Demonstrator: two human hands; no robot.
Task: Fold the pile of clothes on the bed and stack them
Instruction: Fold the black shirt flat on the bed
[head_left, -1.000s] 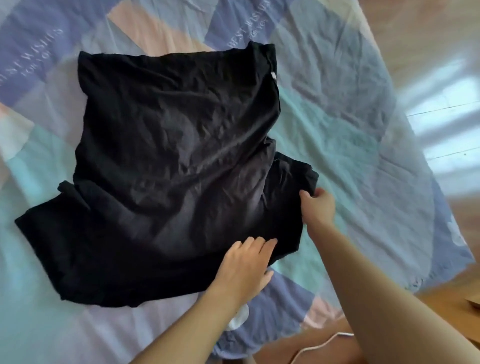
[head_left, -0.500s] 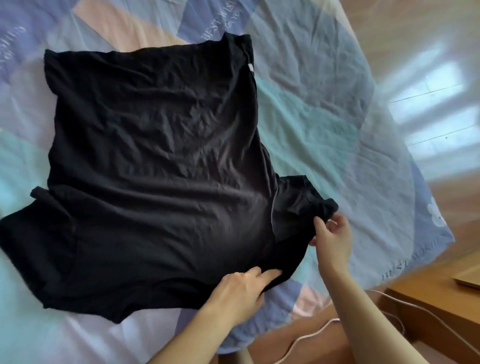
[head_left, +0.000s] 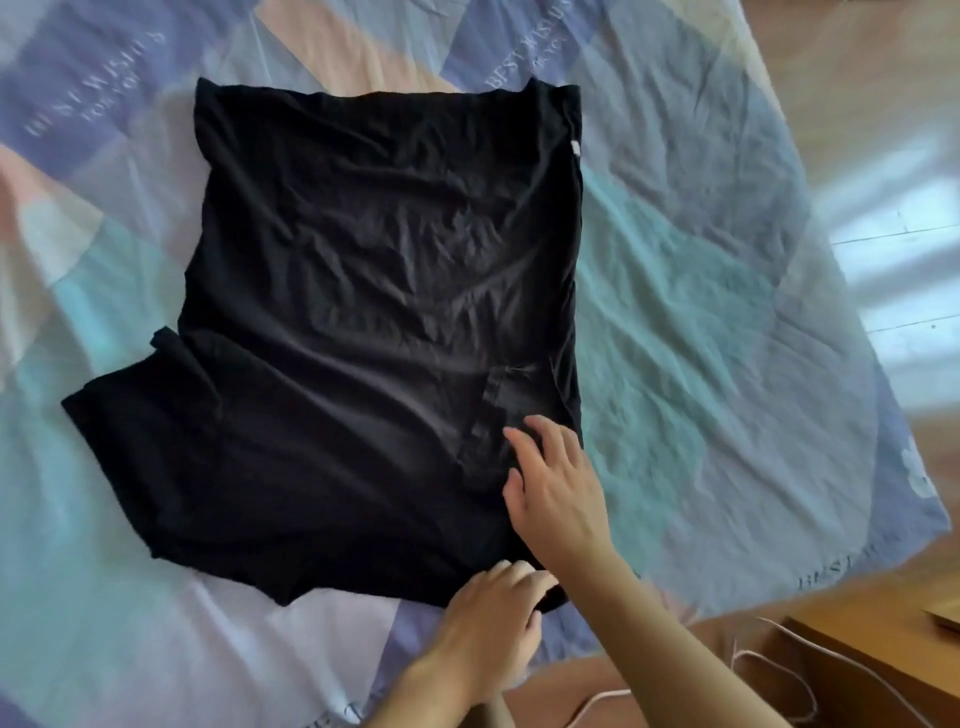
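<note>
Flattening the black T-shirt (head_left: 374, 312) on the patchwork bedspread (head_left: 701, 291), we have its right sleeve (head_left: 498, 415) turned inward across the body, while the other sleeve (head_left: 140, 410) lies spread out. Our right hand (head_left: 558, 499) rests on that tucked sleeve with relaxed fingers, apparently pressing the fold down. Our left hand (head_left: 488, 618) curls at the near edge, seemingly pinching it to keep the fabric taut.

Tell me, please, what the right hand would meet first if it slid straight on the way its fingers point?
Probably only more of the black shirt: the right hand already lies on it, fingers pointing up the cloth towards the folded-in sleeve.
</note>
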